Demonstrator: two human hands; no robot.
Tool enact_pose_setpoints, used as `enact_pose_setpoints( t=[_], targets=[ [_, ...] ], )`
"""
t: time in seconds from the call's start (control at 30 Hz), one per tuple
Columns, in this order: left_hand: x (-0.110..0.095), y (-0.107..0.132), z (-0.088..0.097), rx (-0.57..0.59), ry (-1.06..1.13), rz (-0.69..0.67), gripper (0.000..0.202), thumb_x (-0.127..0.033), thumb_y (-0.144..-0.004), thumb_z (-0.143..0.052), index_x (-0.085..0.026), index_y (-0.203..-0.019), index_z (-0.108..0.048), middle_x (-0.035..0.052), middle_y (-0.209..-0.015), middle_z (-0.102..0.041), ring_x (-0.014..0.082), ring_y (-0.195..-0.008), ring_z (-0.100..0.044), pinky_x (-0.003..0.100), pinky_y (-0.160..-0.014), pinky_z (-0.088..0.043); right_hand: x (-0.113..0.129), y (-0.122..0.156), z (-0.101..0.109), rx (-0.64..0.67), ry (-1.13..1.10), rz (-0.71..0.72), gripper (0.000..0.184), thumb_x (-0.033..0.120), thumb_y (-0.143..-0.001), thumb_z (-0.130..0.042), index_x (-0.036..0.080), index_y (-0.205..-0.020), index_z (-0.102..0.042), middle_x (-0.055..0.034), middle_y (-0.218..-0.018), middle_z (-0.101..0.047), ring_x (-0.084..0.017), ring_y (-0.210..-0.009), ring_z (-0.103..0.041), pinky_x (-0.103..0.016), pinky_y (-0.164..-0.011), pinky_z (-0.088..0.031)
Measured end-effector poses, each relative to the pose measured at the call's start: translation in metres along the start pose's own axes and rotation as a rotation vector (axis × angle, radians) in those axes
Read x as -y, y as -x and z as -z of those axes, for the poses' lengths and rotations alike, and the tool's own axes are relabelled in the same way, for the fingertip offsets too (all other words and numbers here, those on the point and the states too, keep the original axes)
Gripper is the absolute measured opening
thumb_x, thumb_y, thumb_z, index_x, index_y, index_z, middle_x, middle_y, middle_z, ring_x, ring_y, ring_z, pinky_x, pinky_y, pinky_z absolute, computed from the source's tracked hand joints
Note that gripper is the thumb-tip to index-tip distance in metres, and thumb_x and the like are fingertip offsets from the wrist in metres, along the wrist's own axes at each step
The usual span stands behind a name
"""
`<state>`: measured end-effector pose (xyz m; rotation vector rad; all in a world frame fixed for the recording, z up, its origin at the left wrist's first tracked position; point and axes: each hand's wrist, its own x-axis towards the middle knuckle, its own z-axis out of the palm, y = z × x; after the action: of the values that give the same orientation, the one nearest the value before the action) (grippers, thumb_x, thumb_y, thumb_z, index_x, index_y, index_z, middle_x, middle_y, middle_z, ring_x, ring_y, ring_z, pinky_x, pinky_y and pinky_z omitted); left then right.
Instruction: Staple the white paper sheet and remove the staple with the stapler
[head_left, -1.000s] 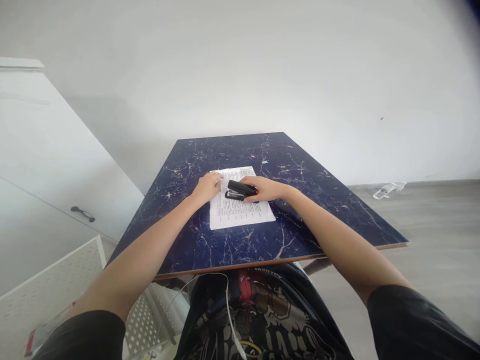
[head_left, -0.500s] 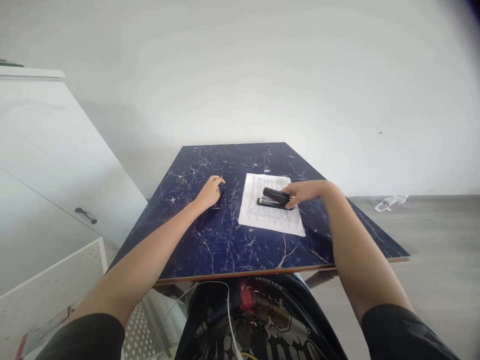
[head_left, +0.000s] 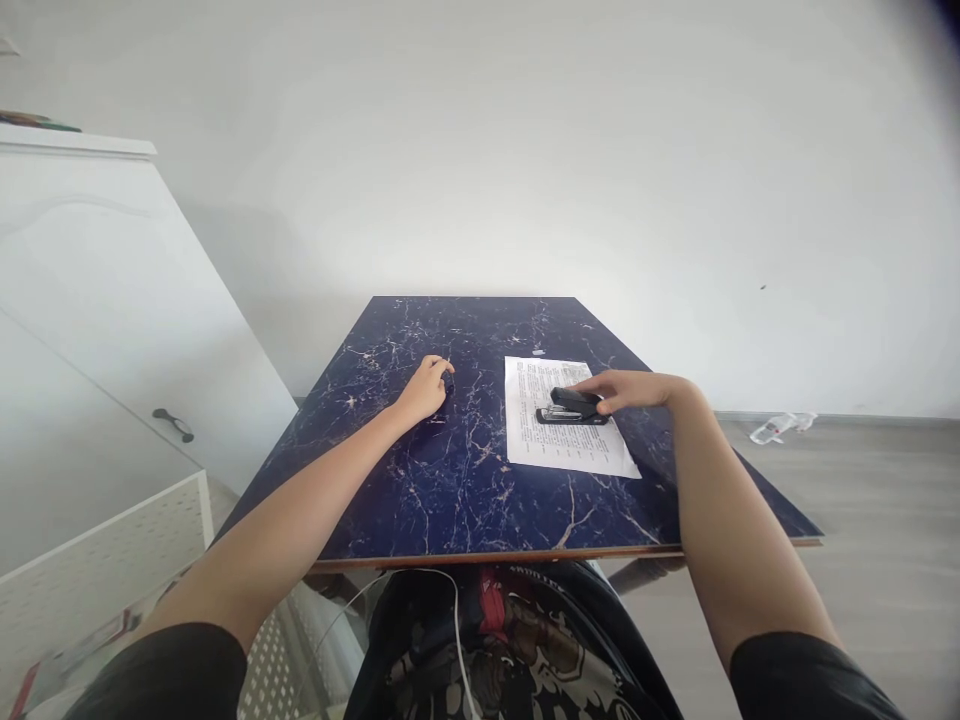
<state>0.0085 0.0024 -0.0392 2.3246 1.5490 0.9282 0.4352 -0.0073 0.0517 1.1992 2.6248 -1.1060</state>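
Right hand (head_left: 628,388) grips stapler (head_left: 573,401) on paper (head_left: 541,450) — positioning, I judge; next move calls for steadiness. Left hand (head_left: 424,390) half-curled — whether holding anything, I cannot tell.

blk tee (head_left: 412,610), short sleeves (head_left: 802,670); red/brn print (head_left: 525,625), lettering (head_left: 536,574)

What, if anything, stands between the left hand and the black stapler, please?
Nothing visible stands in the way: only the blue tabletop and the left part of the printed paper lie between the left hand and the black stapler. The right hand is at the stapler's right end.
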Motion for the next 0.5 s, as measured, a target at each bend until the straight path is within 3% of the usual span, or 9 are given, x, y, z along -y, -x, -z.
enact_pose_setpoints(
  t=[0.1, 0.2, 0.27, 0.33, 0.4, 0.5],
  targets=[
    [0.001, -0.001, 0.000, -0.022, 0.023, -0.007, 0.040, 0.001, -0.090, -0.044, -0.017, -0.117, -0.067, 0.0147, -0.137, -0.053, 0.0253, -0.124, -0.062, 0.045, -0.118, -0.045, -0.008, -0.021, -0.003, -0.352, -0.028, 0.043, 0.065, 0.067, -0.097, -0.053, 0.031, -0.151, -0.061, -0.0089, -0.159, -0.056, -0.037, -0.144, -0.052, -0.053, -0.119, -0.042],
    [0.005, -0.002, -0.001, -0.048, 0.048, -0.018, 0.041, 0.003, -0.090, -0.043, -0.018, -0.114, -0.067, 0.0138, -0.133, -0.054, 0.0242, -0.124, -0.062, 0.044, -0.117, -0.045, -0.022, -0.058, -0.011, -0.719, -0.017, -0.037, 0.066, 0.071, -0.099, -0.044, 0.029, -0.146, -0.064, -0.0124, -0.151, -0.062, -0.038, -0.141, -0.056, -0.058, -0.118, -0.043],
    [0.008, -0.003, -0.001, -0.063, 0.064, -0.023, 0.040, 0.004, -0.090, -0.043, -0.018, -0.111, -0.068, 0.0130, -0.130, -0.056, 0.0237, -0.124, -0.061, 0.043, -0.117, -0.045, -0.033, -0.081, -0.016, -0.734, 0.033, -0.043, 0.072, 0.074, -0.094, -0.053, 0.028, -0.149, -0.060, -0.0117, -0.159, -0.054, -0.039, -0.147, -0.049, -0.059, -0.122, -0.039],
    [0.013, -0.004, -0.001, -0.083, 0.077, -0.016, 0.038, 0.004, -0.089, -0.044, -0.018, -0.108, -0.069, 0.0121, -0.126, -0.057, 0.0235, -0.122, -0.061, 0.042, -0.117, -0.045, -0.043, -0.099, -0.019, -0.622, 0.131, -0.012, 0.083, 0.077, -0.090, -0.057, 0.030, -0.158, -0.050, -0.0086, -0.173, -0.033, -0.040, -0.157, -0.034, -0.060, -0.126, -0.031],
    [0.017, -0.005, 0.001, -0.109, 0.093, -0.001, 0.037, 0.004, -0.089, -0.045, -0.018, -0.106, -0.070, 0.0116, -0.123, -0.058, 0.0234, -0.119, -0.062, 0.042, -0.115, -0.045, -0.051, -0.111, -0.020, -0.493, 0.245, 0.012, 0.091, 0.080, -0.091, -0.052, 0.031, -0.166, -0.036, -0.0056, -0.178, -0.015, -0.039, -0.163, -0.016, -0.061, -0.130, -0.019],
    [0.023, -0.007, 0.004, -0.154, 0.120, 0.022, 0.033, -0.001, -0.093, -0.046, -0.019, -0.103, -0.072, 0.0117, -0.119, -0.060, 0.0243, -0.114, -0.062, 0.043, -0.112, -0.046, -0.057, -0.125, -0.021, -0.382, 0.358, -0.012, 0.091, 0.081, -0.096, -0.038, 0.030, -0.170, -0.024, -0.0059, -0.178, -0.008, -0.034, -0.164, -0.004, -0.058, -0.132, -0.003]
  ],
)
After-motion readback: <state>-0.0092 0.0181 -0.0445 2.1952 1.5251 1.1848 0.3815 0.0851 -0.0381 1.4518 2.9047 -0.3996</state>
